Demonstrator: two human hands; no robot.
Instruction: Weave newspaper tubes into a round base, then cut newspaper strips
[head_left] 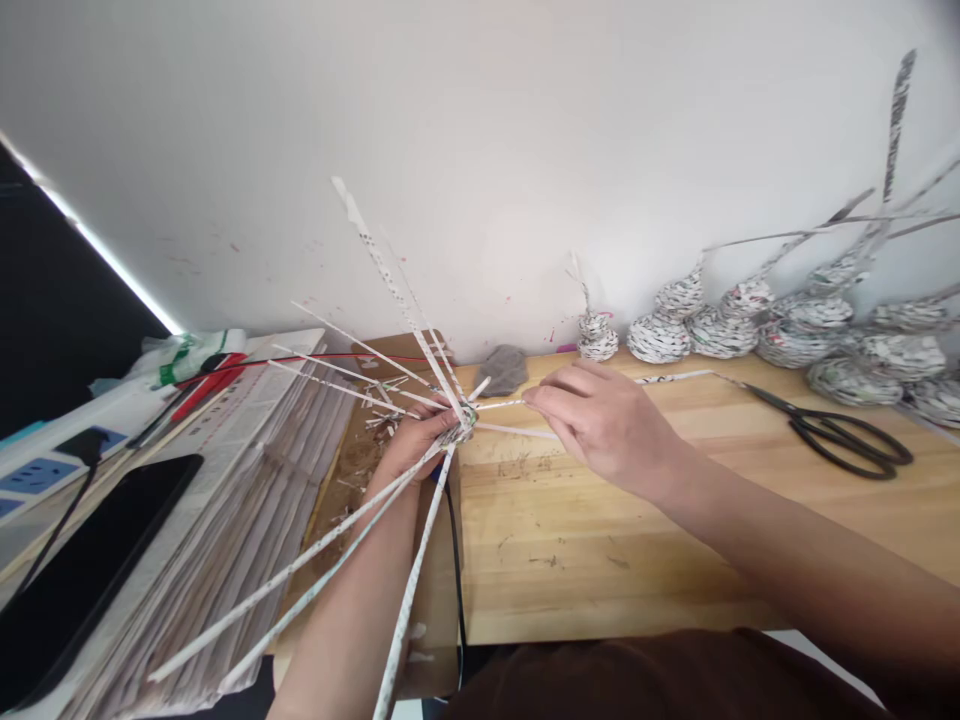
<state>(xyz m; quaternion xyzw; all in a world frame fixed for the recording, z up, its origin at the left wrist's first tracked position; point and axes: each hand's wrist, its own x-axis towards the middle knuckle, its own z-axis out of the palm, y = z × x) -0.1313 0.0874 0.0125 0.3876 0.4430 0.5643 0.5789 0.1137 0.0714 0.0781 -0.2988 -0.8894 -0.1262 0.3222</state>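
My left hand [416,440] is closed around a small woven knot of rolled paper strips [459,428], from which several long paper tubes fan out. Some point up toward the wall; others slant down across my left forearm. To the right of the knot, my right hand [592,415] pinches one thin paper strip [499,405] between thumb and fingers. That strip stretches from the knot to my fingertips, and a length of patterned strip shows beyond the hand. Part of the knot is hidden by my left fingers.
Black-handled scissors [847,435] lie on the wooden table [570,570]. Several gourd-shaped woven paper pieces [660,325] line the wall at right. A grey cloth [501,370] sits behind the knot. On the left are stacked newspapers [247,480], a black phone [105,570] and a power strip [45,470].
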